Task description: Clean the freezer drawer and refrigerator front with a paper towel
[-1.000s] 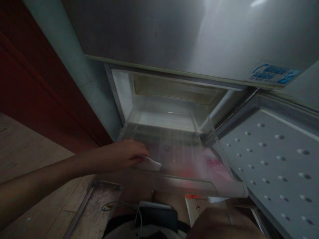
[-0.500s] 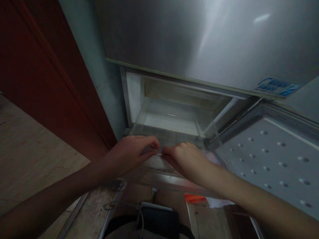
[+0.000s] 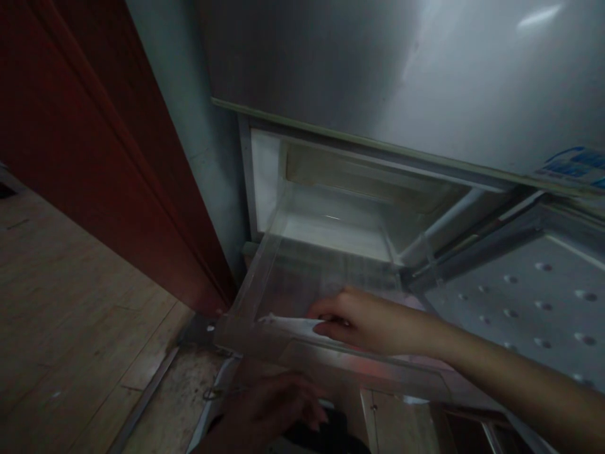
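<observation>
Where my left hand (image 3: 271, 407) hangs nearest to me, in deep shadow below the drawer's front, its fingers (image 3: 309, 416) are loosely spread and grip nothing. It hovers just above a dark object (image 3: 331, 435) at the bottom edge, too dim for me to make out.

Beyond it the clear plastic drawer (image 3: 359, 369) stands out from the open lower compartment (image 3: 331, 208) of the fridge. My right hand (image 3: 373, 321) reaches in over the drawer's rim from the right, and its fingers (image 3: 326, 328) are pinched closed on the right end of the white cloth (image 3: 288, 323). The cloth lies stretched to the left inside the drawer, close behind the front wall, left of centre.

To the right of my forearm, the opened fridge door (image 3: 543, 302) shows its pale, dimpled inner panel. Farther back the compartment is white and bare-walled. Above it is the closed grey upper door (image 3: 378, 63), with a blue label (image 3: 571, 165) at its lower right corner.

Off to the left lie the wooden floor (image 3: 70, 302) and a red-brown wooden panel (image 3: 70, 126), which runs up beside the fridge.
</observation>
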Tool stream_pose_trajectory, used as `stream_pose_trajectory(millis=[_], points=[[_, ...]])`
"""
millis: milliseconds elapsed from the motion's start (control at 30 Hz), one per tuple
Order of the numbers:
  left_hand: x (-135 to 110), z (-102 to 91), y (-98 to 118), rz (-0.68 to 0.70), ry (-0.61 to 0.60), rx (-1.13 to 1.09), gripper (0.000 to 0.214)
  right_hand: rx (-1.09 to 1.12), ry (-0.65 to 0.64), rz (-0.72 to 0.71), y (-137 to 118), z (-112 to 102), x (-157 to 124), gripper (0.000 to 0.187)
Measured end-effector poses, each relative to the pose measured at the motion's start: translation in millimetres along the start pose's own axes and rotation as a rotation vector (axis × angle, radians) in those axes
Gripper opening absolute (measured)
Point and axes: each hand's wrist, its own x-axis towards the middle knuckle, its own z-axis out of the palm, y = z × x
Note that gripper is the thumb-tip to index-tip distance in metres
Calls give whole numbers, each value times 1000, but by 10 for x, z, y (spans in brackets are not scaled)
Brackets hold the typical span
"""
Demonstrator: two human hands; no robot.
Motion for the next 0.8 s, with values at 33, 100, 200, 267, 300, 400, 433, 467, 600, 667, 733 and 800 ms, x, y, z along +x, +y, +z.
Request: stream_pose_trajectory(millis=[33, 100, 200, 267, 300, 400, 433, 467, 600, 667, 733, 800], points=[[56, 28, -76, 23, 30, -42, 55, -16, -23, -7, -17, -2, 27, 19], [116, 51, -143, 82, 67, -55, 56, -52, -59, -19, -50, 3, 84, 22], [115, 22, -150, 104, 137, 37, 51, -205, -26, -4, -55, 8, 179, 23], [101, -3, -172, 61, 178, 87, 51, -389, 48, 25, -22, -1, 248, 19], [100, -6, -194, 41, 180, 88, 53, -481, 89, 35, 1, -6, 285, 19], [126, 36, -258, 11, 189, -4, 62, -629, 107, 13, 64, 8, 395, 27], [140, 63, -266, 5, 207, -47, 64, -634, 81, -6, 77, 29, 431, 27], [154, 91, -264, 1, 234, -84, 66, -626, 47, -22, 86, 58, 467, 25], [189, 168, -196, 37, 306, -130, 65, -521, -102, -64, 66, 176, 587, 22], [190, 174, -163, 37, 320, -93, 65, -404, -197, -97, 31, 194, 626, 24], [186, 171, -144, 19, 338, -58, 65, -275, -275, -113, -6, 183, 649, 25], [180, 174, -136, 18, 347, -61, 65, -192, -317, -116, -32, 162, 663, 26]])
